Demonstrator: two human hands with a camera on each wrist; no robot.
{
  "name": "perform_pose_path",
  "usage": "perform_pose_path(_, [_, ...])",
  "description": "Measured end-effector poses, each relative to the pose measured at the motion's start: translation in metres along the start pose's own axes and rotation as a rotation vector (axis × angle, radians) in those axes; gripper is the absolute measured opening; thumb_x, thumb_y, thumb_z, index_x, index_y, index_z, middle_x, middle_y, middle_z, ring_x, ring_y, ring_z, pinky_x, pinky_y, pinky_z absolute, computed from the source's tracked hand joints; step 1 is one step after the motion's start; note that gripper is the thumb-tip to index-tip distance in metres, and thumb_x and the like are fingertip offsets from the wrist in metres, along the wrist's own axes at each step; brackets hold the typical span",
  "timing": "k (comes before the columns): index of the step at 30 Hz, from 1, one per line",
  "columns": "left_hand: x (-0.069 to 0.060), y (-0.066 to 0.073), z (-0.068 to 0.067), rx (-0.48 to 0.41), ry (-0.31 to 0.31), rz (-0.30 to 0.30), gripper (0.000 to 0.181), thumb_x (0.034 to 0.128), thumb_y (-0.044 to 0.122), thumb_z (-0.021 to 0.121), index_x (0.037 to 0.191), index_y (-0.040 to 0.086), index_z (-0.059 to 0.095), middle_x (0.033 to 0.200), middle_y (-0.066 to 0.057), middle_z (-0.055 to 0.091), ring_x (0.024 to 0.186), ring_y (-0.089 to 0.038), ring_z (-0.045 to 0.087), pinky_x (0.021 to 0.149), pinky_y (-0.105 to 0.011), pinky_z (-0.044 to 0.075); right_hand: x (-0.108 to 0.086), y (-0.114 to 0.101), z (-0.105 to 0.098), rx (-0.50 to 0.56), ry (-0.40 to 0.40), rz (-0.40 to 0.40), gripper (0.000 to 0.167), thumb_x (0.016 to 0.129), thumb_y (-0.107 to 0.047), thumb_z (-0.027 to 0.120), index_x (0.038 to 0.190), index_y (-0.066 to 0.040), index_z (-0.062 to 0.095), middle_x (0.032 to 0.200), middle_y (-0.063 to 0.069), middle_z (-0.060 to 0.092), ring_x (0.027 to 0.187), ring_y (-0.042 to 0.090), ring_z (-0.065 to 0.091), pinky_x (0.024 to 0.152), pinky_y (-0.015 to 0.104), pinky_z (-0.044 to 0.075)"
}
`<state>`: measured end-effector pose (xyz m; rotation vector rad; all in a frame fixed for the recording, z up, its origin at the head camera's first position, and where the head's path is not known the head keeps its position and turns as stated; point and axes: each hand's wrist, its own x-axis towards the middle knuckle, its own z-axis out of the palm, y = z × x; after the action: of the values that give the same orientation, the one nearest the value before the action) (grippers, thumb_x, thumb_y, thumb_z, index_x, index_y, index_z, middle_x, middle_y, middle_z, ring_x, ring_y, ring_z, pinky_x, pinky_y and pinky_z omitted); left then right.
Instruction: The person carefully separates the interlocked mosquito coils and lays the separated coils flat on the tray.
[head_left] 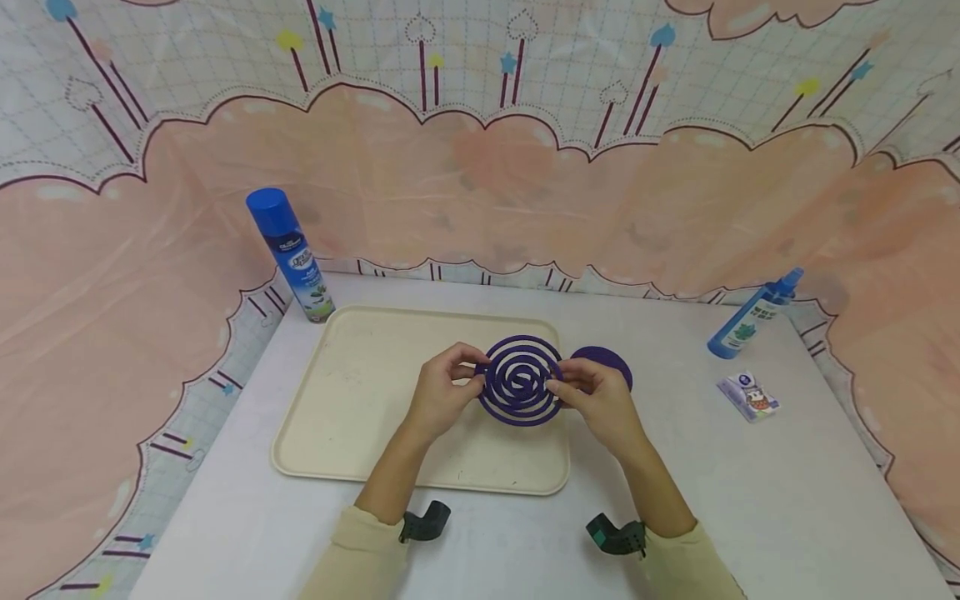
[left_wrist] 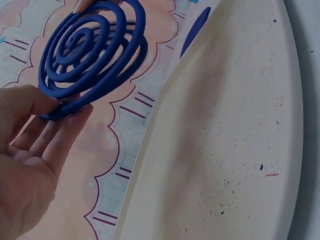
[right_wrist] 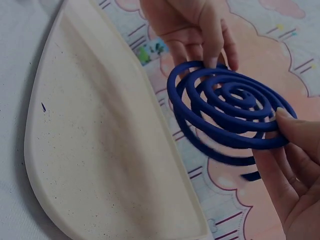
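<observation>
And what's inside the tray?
Dark specks and a thin red streak lie in the cream tray. From the head camera, the mosquito coil and left hand hide parts of it, so I can't tell from there what's under them.

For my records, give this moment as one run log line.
left hand: pinching coil edge; right hand: pinching opposite edge; coil: not touching tray; spray can: beside tray
</observation>
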<state>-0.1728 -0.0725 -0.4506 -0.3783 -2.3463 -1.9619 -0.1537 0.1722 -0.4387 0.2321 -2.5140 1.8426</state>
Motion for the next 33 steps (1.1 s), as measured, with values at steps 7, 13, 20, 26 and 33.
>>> perform_pose_path(7, [0.001, 0.003, -0.003, -0.071, -0.043, -0.091, 0.029, 0.088, -0.012, 0.064, 0.115, -0.003, 0.066, 0.123, -0.021, 0.066, 0.109, -0.032, 0.072, 0.077, -0.019, 0.062, 0.001, 0.0, -0.001, 0.016, -0.004, 0.013, 0.028, 0.091, -0.003, 0.074, 0.117, 0.005, 0.069, 0.104, 0.024, 0.072, 0.08, 0.002, 0.07, 0.073, 0.023, 0.064])
perform_pose_path(13, [0.001, 0.005, -0.006, -0.111, -0.064, -0.097, 0.035, 0.0904, -0.012, 0.063, 0.124, -0.002, 0.066, 0.127, -0.022, 0.066, 0.107, -0.029, 0.071, 0.078, -0.022, 0.063, 0.002, 0.001, -0.002, 0.052, -0.017, 0.016, 0.029, 0.092, -0.004, 0.073, 0.119, 0.006, 0.068, 0.104, 0.023, 0.072, 0.08, 0.004, 0.071, 0.072, 0.025, 0.065])
perform_pose_path(20, [0.0, 0.005, -0.008, -0.095, -0.083, -0.07, 0.038, 0.0917, -0.01, 0.061, 0.128, 0.0, 0.067, 0.13, -0.02, 0.064, 0.112, -0.03, 0.067, 0.081, -0.023, 0.064, 0.001, 0.002, -0.002, 0.071, -0.028, 0.032, 0.03, 0.092, -0.006, 0.073, 0.119, 0.005, 0.067, 0.105, 0.024, 0.071, 0.082, 0.005, 0.072, 0.073, 0.025, 0.065])
perform_pose_path(26, [-0.001, 0.008, -0.012, -0.105, -0.03, -0.021, 0.033, 0.0906, -0.008, 0.066, 0.123, -0.003, 0.069, 0.121, -0.021, 0.064, 0.108, -0.023, 0.069, 0.082, -0.025, 0.064, 0.0, 0.001, -0.002, 0.095, -0.036, 0.016, 0.03, 0.093, -0.006, 0.072, 0.12, 0.006, 0.067, 0.107, 0.028, 0.07, 0.083, 0.005, 0.073, 0.074, 0.026, 0.065])
perform_pose_path(33, [0.001, 0.009, -0.022, -0.205, 0.072, -0.01, 0.029, 0.0932, -0.005, 0.067, 0.122, -0.009, 0.067, 0.12, -0.025, 0.062, 0.091, -0.005, 0.071, 0.076, -0.029, 0.065, 0.001, 0.004, -0.003, 0.105, -0.031, -0.001, 0.031, 0.093, -0.006, 0.073, 0.121, 0.006, 0.067, 0.106, 0.026, 0.071, 0.084, 0.004, 0.074, 0.075, 0.026, 0.065])
